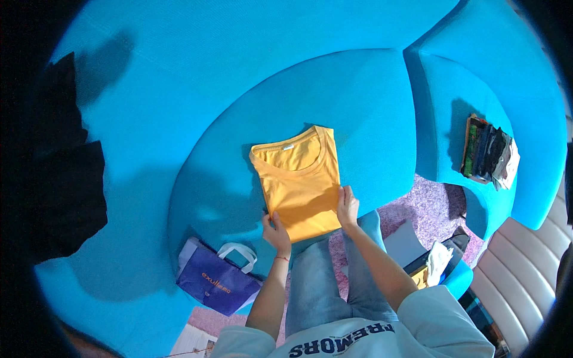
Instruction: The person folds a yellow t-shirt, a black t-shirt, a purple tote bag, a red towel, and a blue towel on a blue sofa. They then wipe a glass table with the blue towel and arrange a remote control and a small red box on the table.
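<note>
A yellow T-shirt (pixel 304 192), folded to a near rectangle with its neckline away from me, lies on the blue sofa seat (pixel 358 98). My left hand (pixel 275 230), with a thin red string on its wrist, holds the shirt's lower left edge. On the opposite side, my right hand (pixel 348 205) grips the shirt's right edge between thumb and fingers. The folded shirt's bottom edge lies between my wrists, just beyond my knees.
A purple bag (pixel 217 279) with white handles stands at the lower left. Black cloth (pixel 71 201) drapes over the sofa at far left. Stacked folded clothes (pixel 488 152) rest on the right seat. A white cloth (pixel 438 262) and other items sit at the lower right, above pink carpet (pixel 429 206).
</note>
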The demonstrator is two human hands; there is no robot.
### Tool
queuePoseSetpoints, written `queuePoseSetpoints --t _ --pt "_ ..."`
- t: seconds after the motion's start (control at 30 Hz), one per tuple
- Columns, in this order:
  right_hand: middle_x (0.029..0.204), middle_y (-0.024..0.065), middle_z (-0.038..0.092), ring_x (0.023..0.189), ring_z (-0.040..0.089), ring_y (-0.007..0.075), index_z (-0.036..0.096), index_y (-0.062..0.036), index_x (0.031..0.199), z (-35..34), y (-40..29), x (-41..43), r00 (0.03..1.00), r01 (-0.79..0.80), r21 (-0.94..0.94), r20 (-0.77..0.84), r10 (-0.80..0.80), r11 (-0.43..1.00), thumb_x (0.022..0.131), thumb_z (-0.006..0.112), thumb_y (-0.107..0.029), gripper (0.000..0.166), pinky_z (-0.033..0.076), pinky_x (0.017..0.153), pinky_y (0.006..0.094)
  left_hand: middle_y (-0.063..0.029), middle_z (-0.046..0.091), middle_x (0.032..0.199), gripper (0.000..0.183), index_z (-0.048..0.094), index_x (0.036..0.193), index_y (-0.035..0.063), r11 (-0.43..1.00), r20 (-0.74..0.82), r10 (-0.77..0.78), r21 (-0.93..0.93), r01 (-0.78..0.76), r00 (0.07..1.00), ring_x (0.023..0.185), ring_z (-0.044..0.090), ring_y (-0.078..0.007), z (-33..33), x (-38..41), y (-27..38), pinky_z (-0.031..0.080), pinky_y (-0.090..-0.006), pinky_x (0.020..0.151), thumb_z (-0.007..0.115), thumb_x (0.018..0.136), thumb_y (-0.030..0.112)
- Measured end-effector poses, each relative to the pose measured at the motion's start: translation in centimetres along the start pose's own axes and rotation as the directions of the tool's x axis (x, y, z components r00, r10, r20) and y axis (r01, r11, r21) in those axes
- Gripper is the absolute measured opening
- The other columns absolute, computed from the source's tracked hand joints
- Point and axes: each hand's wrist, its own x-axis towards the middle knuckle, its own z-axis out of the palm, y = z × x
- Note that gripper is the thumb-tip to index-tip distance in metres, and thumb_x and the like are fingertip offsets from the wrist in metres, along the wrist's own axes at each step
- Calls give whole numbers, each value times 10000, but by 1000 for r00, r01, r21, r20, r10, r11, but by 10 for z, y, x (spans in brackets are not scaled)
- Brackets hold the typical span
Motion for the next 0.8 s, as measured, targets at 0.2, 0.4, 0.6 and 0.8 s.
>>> queuePoseSetpoints --t 0.2,0.4,0.6,0.8 --pt "763 211 658 706 652 410 586 -66 936 14 21 5 1000 -20 -56 -14 20 998 947 620 -320 257 490 579 503 -67 631 778 371 628 886 -24 978 69 -167 -115 174 984 719 529 -143 3 1 -13 446 -315 668 638 971 336" --pt "989 133 578 890 539 356 616 -45 837 23 15 -24 972 208 -149 -77 -221 967 870 673 -200 168 441 740 461 -72 649 1109 410 632 1153 -4 942 468 -196 -155 298 862 930 595 -167 -12 23 -19 482 -317 778 631 973 365" --pt "986 264 584 858 574 457 501 -18 1000 -10 1 -19 924 -207 331 374 74 921 1024 492 -321 305 446 720 526 -110 496 1403 567 393 1445 55 709 698 -325 -267 653 638 1214 558 -264 -30 19 64 508 -395 962 576 998 355" --pt "958 79 641 907 586 188 553 5 1140 -125 7 -3 812 -536 679 577 87 501 1045 471 -386 411 469 776 372 -153 523 1383 514 397 1428 22 599 830 -203 -314 736 520 1228 560 -292 -39 -29 194 504 -419 987 512 1027 322"
